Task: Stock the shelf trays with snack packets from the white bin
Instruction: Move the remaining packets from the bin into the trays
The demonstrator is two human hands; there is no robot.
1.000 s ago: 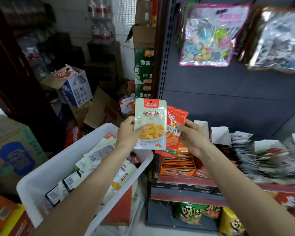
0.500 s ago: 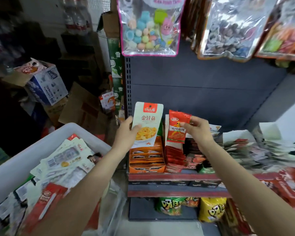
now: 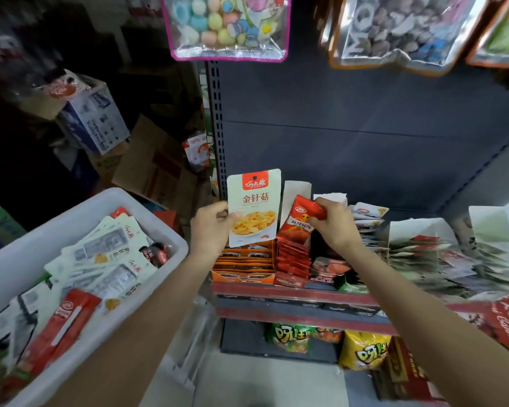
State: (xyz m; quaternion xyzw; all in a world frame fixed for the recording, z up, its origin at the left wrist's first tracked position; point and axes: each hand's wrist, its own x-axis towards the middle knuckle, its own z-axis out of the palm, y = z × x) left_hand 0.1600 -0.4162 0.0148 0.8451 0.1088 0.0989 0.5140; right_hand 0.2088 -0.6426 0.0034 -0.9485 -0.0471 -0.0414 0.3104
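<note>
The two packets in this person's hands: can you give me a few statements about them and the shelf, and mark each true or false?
1. The left hand holds a pale packet upright. True.
2. The right hand is empty. False: it pinches a red packet by its top.
3. The red packet is over a tray of red packets. True.
4. The white bin is empty. False: it holds many packets.
5. Bags hang above the shelf, one pink-edged bag among them. True.

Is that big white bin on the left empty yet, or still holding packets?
Still holding plenty. The white bin shows a jumbled layer of pale snack packets and a red packet covering its floor.
</note>
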